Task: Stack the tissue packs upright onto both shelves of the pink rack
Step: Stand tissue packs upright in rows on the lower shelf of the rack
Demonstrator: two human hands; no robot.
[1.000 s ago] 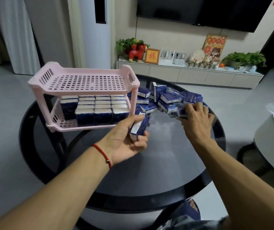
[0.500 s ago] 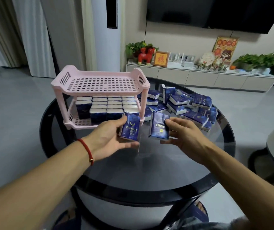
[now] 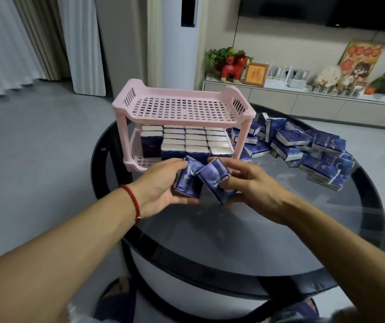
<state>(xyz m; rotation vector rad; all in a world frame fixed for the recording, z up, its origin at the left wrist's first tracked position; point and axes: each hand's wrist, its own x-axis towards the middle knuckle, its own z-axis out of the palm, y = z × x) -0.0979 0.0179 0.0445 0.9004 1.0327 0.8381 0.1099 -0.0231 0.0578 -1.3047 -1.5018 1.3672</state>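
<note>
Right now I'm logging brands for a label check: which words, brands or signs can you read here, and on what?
"福": one red character in the framed picture on the cabinet.
"TW...": partial print on the left pack in the left hand; the rest is blurred.
Right pack in the right hand, loose packs: print blurred, unreadable.

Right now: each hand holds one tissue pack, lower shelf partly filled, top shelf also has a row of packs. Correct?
Not quite. The head view shows the top shelf of the pink rack holding no packs. The rest stands: left hand and right hand each hold a tissue pack, and the lower shelf is partly filled.
</note>
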